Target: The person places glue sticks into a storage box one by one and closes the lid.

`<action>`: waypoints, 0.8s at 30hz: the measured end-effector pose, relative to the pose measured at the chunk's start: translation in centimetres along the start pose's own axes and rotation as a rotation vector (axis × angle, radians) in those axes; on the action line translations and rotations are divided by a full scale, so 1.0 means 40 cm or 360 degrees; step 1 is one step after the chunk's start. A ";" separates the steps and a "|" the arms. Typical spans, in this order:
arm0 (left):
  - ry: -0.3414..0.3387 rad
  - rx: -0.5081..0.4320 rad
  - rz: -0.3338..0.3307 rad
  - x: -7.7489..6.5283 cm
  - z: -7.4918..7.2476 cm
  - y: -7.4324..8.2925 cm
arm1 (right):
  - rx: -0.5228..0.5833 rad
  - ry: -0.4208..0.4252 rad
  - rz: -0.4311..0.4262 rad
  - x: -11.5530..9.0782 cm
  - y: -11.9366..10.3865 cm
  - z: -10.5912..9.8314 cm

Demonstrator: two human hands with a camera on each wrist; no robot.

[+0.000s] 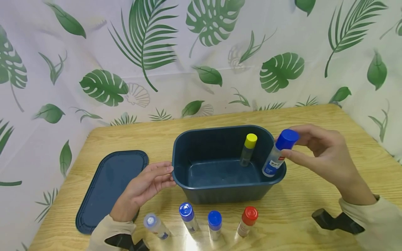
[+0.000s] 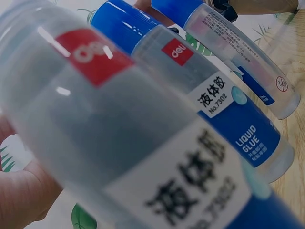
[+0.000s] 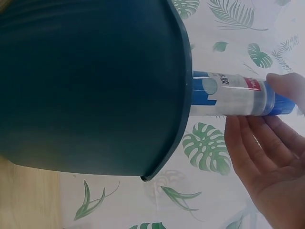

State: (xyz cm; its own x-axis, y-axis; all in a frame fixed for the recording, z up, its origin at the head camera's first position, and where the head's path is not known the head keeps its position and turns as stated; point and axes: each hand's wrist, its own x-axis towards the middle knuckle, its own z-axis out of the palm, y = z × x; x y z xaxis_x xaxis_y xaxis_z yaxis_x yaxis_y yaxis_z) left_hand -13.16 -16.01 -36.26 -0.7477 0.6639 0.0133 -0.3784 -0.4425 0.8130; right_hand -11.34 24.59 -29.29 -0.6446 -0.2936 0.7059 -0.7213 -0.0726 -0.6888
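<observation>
My right hand pinches a clear liquid glue bottle by its blue-capped upper end. The bottle tilts, its lower end inside the right end of a dark blue bin. Seen from the right wrist, the thumb and fingers grip the bottle near its cap, and the bin wall hides its base. A yellow-capped glue bottle stands inside the bin. My left hand rests its loosely bent fingers against the bin's left end, holding nothing between them.
In front of the bin stand a clear-topped glue bottle, two blue-capped bottles and a red-capped one. A dark blue lid lies at left on the wooden table. A leaf-patterned cloth hangs behind.
</observation>
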 end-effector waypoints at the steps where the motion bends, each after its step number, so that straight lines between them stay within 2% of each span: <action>1: 0.0003 0.0003 -0.0002 0.000 0.000 0.000 | -0.0017 -0.0006 0.0012 -0.002 0.001 -0.001; 8: 0.0029 0.0035 -0.0017 0.002 0.000 0.004 | -0.0124 -0.0072 0.0084 -0.004 0.001 -0.004; 14: 0.0037 0.0050 -0.0017 0.000 0.000 0.004 | -0.0376 -0.0121 0.0199 -0.007 0.003 -0.001; 20: 0.0028 0.0056 -0.0013 0.000 -0.002 0.002 | -0.0450 -0.0081 0.0283 -0.013 0.012 0.012; 24: 0.0017 0.0061 -0.0013 0.000 -0.003 0.001 | -0.0598 -0.0094 0.0310 -0.013 0.011 0.021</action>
State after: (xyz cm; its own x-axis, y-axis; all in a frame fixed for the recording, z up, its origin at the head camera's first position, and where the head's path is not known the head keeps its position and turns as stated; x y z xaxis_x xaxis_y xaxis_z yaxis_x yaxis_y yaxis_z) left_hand -13.24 -16.10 -36.29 -0.7506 0.6608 0.0003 -0.3636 -0.4135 0.8347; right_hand -11.12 23.93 -30.09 -0.7704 -0.3221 0.5503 -0.6365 0.3387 -0.6929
